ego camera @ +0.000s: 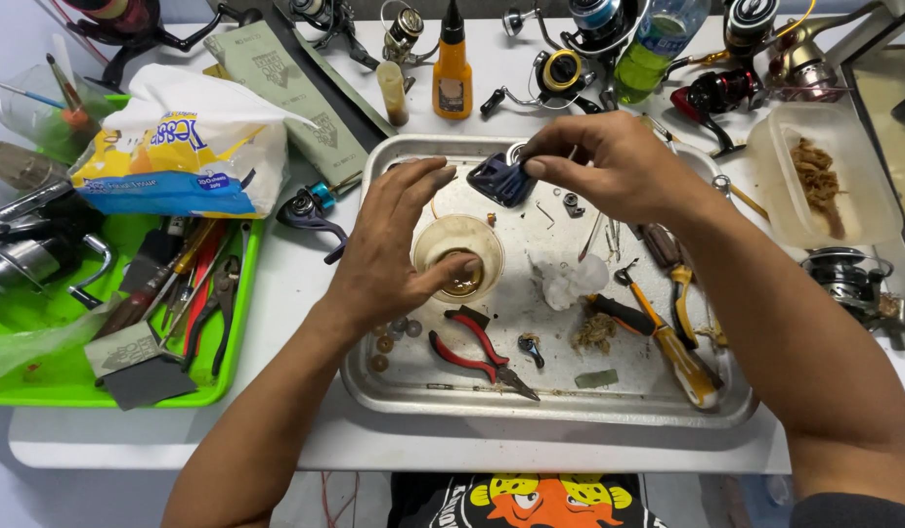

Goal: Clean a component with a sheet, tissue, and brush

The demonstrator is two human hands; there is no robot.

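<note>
The right hand (619, 166) pinches a dark blue reel part (501, 179) between thumb and fingertips, held above the metal tray (404, 391). The left hand (394, 249), fingers loosely spread, dips its thumb into a small clear cup (459, 256) just below that part. Red-handled pliers (477, 352) lie below the cup; an orange-handled screwdriver (667, 337) lies under the right wrist.
</note>
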